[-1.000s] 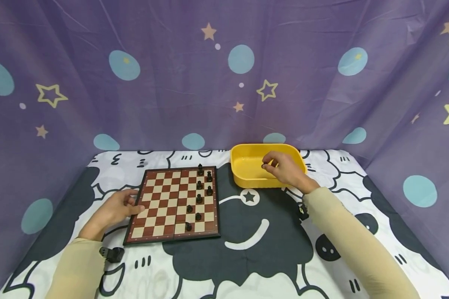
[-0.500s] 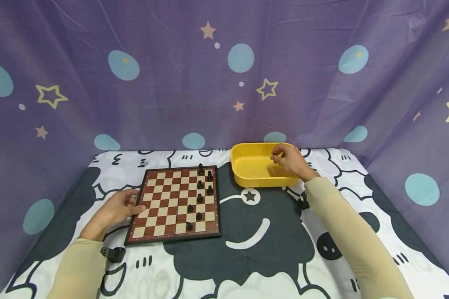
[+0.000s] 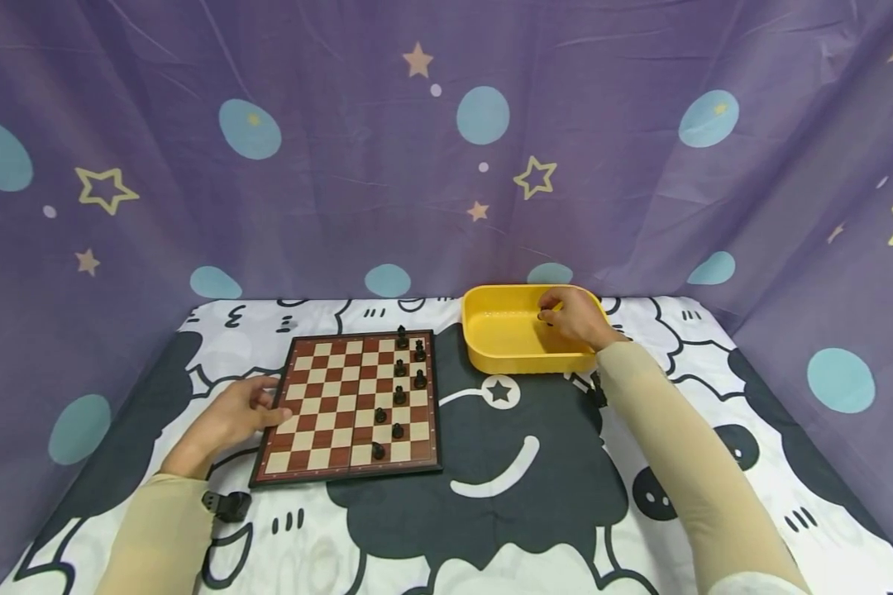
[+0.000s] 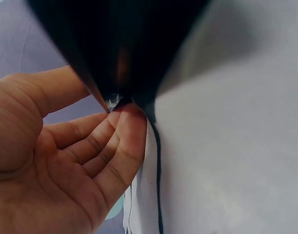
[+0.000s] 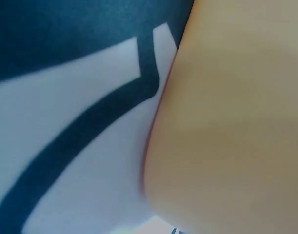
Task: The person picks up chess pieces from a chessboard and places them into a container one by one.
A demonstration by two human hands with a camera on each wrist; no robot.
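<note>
My left hand (image 3: 226, 417) grips the left edge of a brown-and-cream chessboard (image 3: 320, 405), its thumb on top. In the left wrist view, the thumb and fingers of that hand (image 4: 85, 136) pinch the dark board edge. Over the right part of a yellow tub (image 3: 528, 364), my right hand (image 3: 576, 318) pinches a small black chess piece (image 3: 545, 314), mostly hidden by the fingers. Several black chess pieces (image 3: 399, 397) stand on the board's right half. One piece (image 3: 377, 450) near the front edge looks tipped over.
A black-and-white cartoon cloth (image 3: 491, 529) covers the table. Behind it hangs a purple curtain (image 3: 387, 215) with stars and dots. In the right wrist view, the tub's wall (image 5: 231, 122) fills the right side, and no hand shows.
My right hand has shifted right within the tub with the chess piece, then dipped slightly lower. The left hand and the board have stayed in place.
</note>
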